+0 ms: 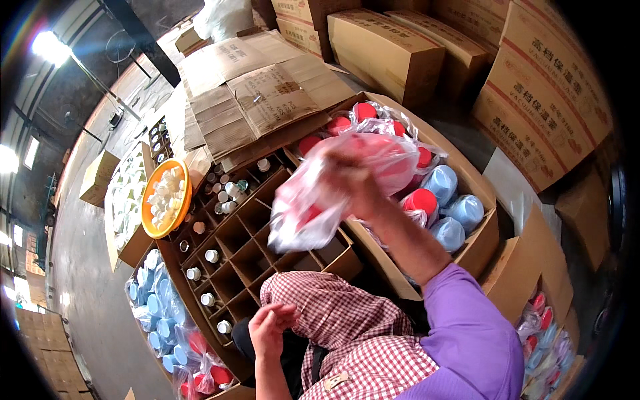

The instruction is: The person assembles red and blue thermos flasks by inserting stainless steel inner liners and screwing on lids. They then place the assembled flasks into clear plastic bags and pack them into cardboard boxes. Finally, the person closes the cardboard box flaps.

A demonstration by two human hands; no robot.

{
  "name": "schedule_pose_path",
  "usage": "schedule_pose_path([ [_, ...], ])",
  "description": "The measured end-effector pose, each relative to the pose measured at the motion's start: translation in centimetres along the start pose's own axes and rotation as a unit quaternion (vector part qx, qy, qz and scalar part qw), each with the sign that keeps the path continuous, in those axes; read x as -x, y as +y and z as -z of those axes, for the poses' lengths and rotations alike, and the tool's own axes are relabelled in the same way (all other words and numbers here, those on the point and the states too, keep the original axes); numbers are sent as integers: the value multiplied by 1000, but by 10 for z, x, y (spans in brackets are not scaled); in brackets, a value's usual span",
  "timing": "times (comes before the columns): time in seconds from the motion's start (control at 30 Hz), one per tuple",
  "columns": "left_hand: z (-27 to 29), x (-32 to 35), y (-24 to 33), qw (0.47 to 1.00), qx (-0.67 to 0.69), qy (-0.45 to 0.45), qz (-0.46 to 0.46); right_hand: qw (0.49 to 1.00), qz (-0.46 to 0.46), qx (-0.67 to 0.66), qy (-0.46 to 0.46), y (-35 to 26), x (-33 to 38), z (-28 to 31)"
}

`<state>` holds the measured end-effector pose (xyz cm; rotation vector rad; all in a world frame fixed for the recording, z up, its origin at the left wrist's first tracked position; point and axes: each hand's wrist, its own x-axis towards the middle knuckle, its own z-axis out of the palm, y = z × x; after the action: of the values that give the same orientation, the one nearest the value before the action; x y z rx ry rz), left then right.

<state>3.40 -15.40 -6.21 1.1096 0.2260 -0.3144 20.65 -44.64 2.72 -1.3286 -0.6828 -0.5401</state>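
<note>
Head view looks down on the right hand [353, 183] raised over an open cardboard box [477, 250], its fingers closed on a crumpled clear plastic bag [313, 213] that shows red through the film; the bag hangs in the air between that box and the divided carton [250, 257] with its cardboard cells. To handle it well, I judge the grip should stay bunched near the bag's mouth so the film does not tear and nothing slides out, and the bag should be kept above the box rim, away from the red cups [421, 200] and blue cups [448, 233] packed below. The left hand [268, 328] sits low by the red-checked cloth [347, 333], fingers curled; whether it pinches the cloth or merely rests near it I cannot tell. Motion blur smears the right hand and the bag, so what is inside the bag is hard to make out. An orange basin [148, 213] of small white caps stands beyond the carton. Much of the lower right is hidden by a purple sleeve [473, 340], and the fisheye rim cuts off the stacked boxes [547, 93].
</note>
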Motion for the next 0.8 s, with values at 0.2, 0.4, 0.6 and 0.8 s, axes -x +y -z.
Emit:
schedule_pose_path([
  [0.2, 1, -43, -25, 962, 272, 29, 15, 654, -303, -531, -447, -103, 46, -141],
  [0.4, 1, -28, -11, 972, 226, 3, -58, 613, -178, -460, -617, -122, 86, -128],
  [0.6, 15, -10, 1, 970, 219, 15, -100, 873, -288, 387, 73, 47, 125, 20],
  [0.8, 15, -9, 4, 971, 212, 9, -111, 685, -243, 686, -28, 176, 225, 94],
])
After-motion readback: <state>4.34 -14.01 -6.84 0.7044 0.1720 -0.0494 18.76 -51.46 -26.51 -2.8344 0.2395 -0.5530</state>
